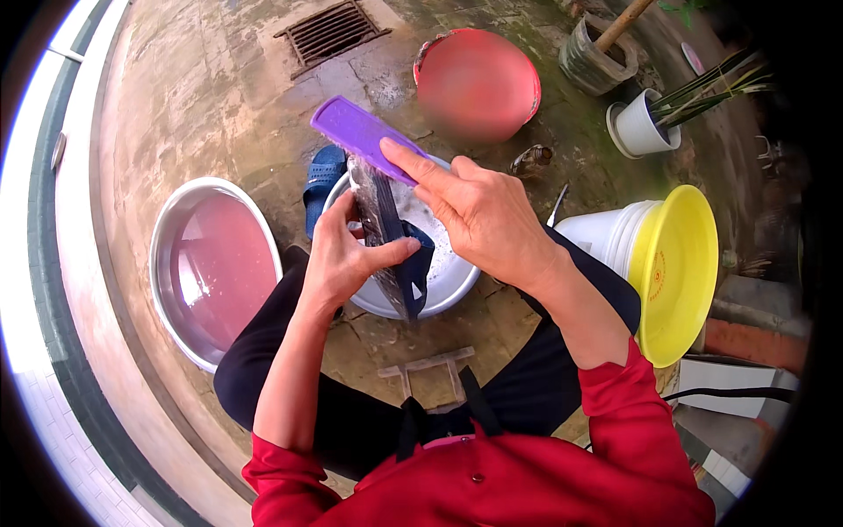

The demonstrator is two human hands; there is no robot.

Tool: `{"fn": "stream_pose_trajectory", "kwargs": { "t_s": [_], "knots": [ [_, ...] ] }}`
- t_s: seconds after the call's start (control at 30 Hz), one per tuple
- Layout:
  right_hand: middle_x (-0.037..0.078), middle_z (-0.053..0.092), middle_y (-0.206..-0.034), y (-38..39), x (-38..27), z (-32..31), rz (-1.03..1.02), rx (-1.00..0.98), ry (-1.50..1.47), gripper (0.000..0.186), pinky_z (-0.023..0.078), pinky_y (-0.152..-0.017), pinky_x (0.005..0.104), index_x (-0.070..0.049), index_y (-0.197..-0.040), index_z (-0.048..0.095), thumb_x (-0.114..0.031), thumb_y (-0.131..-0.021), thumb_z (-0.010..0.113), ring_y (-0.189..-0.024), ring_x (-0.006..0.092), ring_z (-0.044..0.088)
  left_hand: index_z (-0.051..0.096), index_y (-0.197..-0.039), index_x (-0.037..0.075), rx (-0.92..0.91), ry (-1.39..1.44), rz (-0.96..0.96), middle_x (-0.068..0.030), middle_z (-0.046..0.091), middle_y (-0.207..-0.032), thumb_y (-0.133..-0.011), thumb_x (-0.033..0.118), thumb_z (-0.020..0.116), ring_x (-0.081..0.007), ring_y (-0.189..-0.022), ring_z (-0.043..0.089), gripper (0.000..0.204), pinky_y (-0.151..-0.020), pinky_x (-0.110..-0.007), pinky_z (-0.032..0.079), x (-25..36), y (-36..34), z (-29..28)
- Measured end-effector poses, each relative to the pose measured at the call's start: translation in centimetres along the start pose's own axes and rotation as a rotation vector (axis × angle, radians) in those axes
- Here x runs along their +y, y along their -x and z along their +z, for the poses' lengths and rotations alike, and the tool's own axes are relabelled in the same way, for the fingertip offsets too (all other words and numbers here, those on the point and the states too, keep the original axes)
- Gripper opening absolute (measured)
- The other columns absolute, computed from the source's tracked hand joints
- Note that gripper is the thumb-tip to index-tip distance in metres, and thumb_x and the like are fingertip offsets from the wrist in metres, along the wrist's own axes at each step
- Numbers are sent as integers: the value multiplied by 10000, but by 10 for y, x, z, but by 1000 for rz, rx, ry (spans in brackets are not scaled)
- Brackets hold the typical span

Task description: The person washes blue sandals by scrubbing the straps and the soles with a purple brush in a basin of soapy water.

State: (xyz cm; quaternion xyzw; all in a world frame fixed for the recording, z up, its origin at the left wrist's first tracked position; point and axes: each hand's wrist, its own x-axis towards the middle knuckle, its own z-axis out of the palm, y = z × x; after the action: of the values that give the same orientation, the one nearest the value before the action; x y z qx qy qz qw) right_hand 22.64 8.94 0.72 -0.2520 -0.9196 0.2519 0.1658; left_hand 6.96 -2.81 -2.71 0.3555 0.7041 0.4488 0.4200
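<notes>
My left hand point(341, 250) grips a dark slipper point(382, 215) tipped up on its edge, thumb on one face and fingers on the other. Its sole looks wet, with some whitish foam, and a dark blue strap hangs on the right side. In my right hand point(496, 220) is a purple scrubbing brush point(364, 136), index finger stretched along its back. The brush's head lies at the slipper's upper end; its bristles are mostly hidden. Below both hands stands a pale basin point(457, 285) of sudsy water. A blue slipper point(323, 180) rests against the basin's far left side.
To the left stands a metal basin point(162, 290) of pinkish water. Ahead are a red basin point(534, 83) and a floor drain grate point(332, 35). White buckets point(606, 230) with a yellow basin point(680, 272) are at right, potted plants point(645, 123) beyond. A low stool point(430, 362) shows between my legs.
</notes>
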Motion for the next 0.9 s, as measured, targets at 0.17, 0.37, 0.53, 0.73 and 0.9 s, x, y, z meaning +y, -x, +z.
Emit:
{"fn": "stream_pose_trajectory", "kwargs": {
  "t_s": [0.17,0.37,0.53,0.73,0.9],
  "knots": [
    [206,627,-800,-15,22,-5,106,-23,-303,431,490,-630,424,-204,-1360,542,-178,-930,564,-720,365,630,574,-1145,-83,-26,-80,82,-124,666,-941,-592,186,872,-197,-898,633,683,-878,-323,476,1,-3,4],
    [148,580,-735,7,16,2,-63,33,-367,456,471,-604,399,-262,-1363,545,-136,-926,583,-628,308,569,630,-1101,-66,-5,351,-146,-112,668,-972,-645,216,826,-187,-912,623,571,-903,-319,458,6,-5,-22],
    [135,527,-661,10,5,-9,20,-110,-151,466,465,-585,439,-291,-1371,529,-177,-924,590,-627,336,577,628,-1101,-58,-25,234,-98,-99,668,-965,-653,221,825,-176,-913,616,563,-877,-312,460,7,-5,-14],
    [183,667,-860,-9,37,-2,48,-11,-222,435,500,-708,412,-150,-1354,537,-242,-932,596,-774,307,652,460,-1251,-87,88,-580,345,-215,549,-1148,-563,235,847,-363,-1072,537,852,-934,-416,432,-5,4,19],
    [132,676,-892,-3,27,-5,363,-96,-600,524,482,-700,302,77,-1165,583,-313,-851,736,-790,142,607,395,-1309,-73,194,-695,443,-209,517,-1119,-524,203,846,-383,-1078,495,947,-941,-438,401,-11,-2,18]
  ]
}}
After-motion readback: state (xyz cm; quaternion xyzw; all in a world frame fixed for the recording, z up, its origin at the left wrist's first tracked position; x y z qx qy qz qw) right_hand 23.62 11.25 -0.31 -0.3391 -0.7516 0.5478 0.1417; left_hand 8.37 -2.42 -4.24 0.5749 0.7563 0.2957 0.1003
